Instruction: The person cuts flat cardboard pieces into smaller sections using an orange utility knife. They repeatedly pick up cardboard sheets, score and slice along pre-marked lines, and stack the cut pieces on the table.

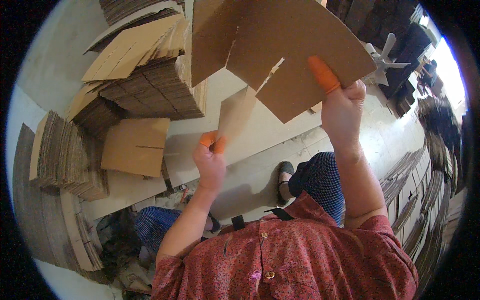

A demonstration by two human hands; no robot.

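My right hand (344, 107) grips a large brown slotted cardboard sheet (275, 37) by its right edge, an orange-covered thumb lying on its face. The sheet is raised and tilted, with two slots running in from its lower edge. My left hand (210, 162), orange covers on its fingertips, pinches a narrower cardboard strip (235, 111). That strip is blurred, and its upper end meets the large sheet beside the torn-edged slot. Whether the two are interlocked there I cannot tell.
A pale table (280, 132) lies under the work. At its left stand tall stacks of slotted cardboard (145, 92), shorter stacks (65, 150) and a loose slotted piece (136, 145). More cardboard lies on the floor at right (410, 200). A white fan (384, 61) stands at the far right.
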